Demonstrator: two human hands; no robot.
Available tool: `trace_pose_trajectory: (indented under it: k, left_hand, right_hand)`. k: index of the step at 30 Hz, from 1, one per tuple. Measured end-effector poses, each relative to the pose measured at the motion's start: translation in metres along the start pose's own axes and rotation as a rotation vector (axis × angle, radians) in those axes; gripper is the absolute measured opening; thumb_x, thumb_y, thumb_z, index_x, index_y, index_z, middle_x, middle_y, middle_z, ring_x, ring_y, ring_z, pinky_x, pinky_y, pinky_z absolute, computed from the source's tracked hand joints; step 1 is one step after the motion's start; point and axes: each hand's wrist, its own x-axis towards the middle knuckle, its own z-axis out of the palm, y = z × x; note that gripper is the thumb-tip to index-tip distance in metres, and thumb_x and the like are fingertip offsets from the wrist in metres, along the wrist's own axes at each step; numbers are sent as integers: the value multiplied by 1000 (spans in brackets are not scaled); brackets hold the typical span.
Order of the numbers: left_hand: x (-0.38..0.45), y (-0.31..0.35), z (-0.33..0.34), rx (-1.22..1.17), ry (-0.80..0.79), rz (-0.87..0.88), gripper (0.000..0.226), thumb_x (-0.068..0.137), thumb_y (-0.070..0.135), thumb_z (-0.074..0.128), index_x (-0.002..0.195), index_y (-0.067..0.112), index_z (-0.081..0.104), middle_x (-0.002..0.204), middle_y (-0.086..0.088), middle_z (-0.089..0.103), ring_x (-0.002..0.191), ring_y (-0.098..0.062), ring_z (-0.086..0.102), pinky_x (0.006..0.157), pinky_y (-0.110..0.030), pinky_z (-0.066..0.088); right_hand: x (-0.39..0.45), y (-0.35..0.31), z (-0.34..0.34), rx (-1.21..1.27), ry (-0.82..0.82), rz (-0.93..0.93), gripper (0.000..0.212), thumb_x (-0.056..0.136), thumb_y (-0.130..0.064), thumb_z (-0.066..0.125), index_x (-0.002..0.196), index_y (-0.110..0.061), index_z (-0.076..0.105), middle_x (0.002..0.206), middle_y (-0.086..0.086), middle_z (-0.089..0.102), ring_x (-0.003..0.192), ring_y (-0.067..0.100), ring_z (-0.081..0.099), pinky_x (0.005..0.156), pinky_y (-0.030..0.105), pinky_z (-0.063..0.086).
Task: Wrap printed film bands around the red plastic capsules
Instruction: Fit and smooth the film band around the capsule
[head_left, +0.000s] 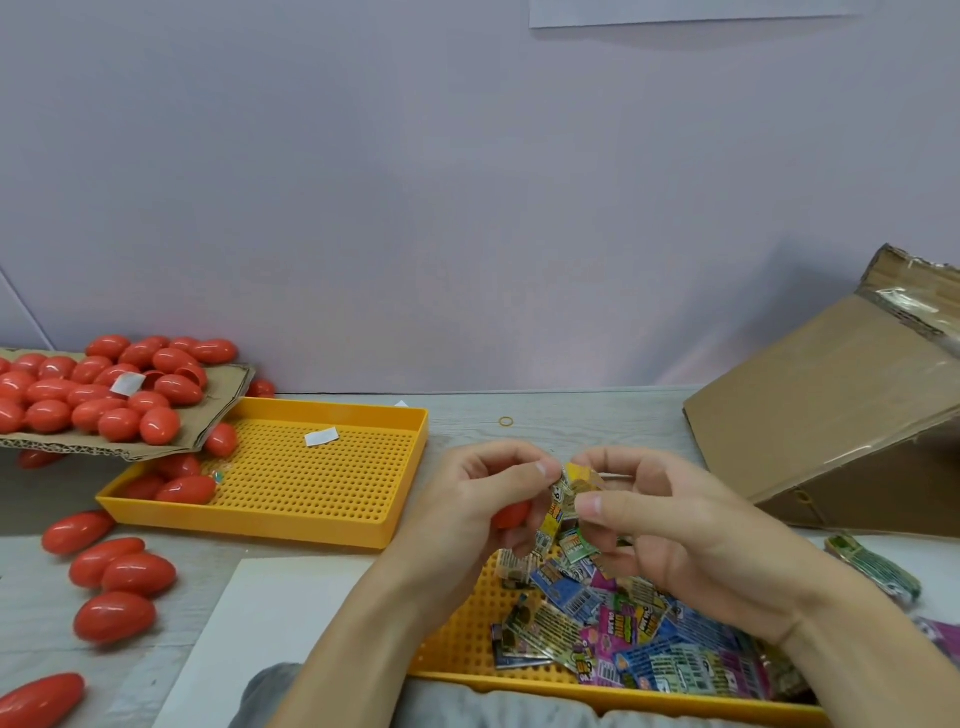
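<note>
A red capsule (511, 514) sat tucked in the curled fingers of the left hand (483, 499), while both thumbs and forefingers pinched a printed film band (563, 499) between the hands, probably to spread the sleeve open so the capsule could slip in. The right hand (654, 525) gripped the band's far edge just above the near yellow tray (467, 623) of loose bands (639, 634), keeping refills close; unwrapped capsules (104, 395) waited on cardboard (223, 395) at left.
</note>
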Motion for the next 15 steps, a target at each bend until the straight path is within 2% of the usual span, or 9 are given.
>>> trace_pose_trajectory:
  k: [3,5,7,9,12,15]
  left_hand:
    - [-1,1,1,13,-48,-29,15,84,22,65,72,15,69,55,-2,50,49,-13,40,50,-27,35]
    - [-2,2,2,8,-69,-43,15,84,22,64,72,15,68,54,-2,50,49,-14,40,50,-28,35]
    - [-2,3,3,-32,-38,-39,13,81,21,65,70,14,68,53,-3,49,48,-14,39,49,-26,36]
    - [-1,3,2,-88,-4,-32,12,78,19,65,69,12,68,53,-4,48,47,-13,39,49,-25,37]
    - [-2,4,2,-79,-45,-50,14,81,21,64,69,14,67,54,-4,48,47,-13,40,50,-26,38]
    - [-1,4,6,-45,-59,-92,17,86,25,65,74,13,66,56,-4,48,48,-14,39,49,-26,38]
  right_hand:
    - [-1,-1,-1,46,38,-27,24,72,-14,75,95,-16,69,80,0,57,63,10,50,47,21,37]
    - [-3,-2,-1,35,-27,-11,24,75,-16,76,97,-15,69,78,-1,57,61,9,48,45,18,37]
    - [-6,-3,-2,-1,-130,30,37,76,-22,77,107,-9,63,72,-4,55,57,8,44,45,16,35]
    - [-7,-3,-3,-2,-170,44,40,75,-30,79,105,-11,60,67,-4,48,56,8,40,45,16,31]
    - [-3,-1,-2,21,-71,15,34,79,-41,76,89,-13,60,68,-1,38,57,9,38,42,16,27]
    - [2,2,0,52,73,-68,25,83,-28,74,90,-5,66,80,7,46,68,11,41,41,17,27]
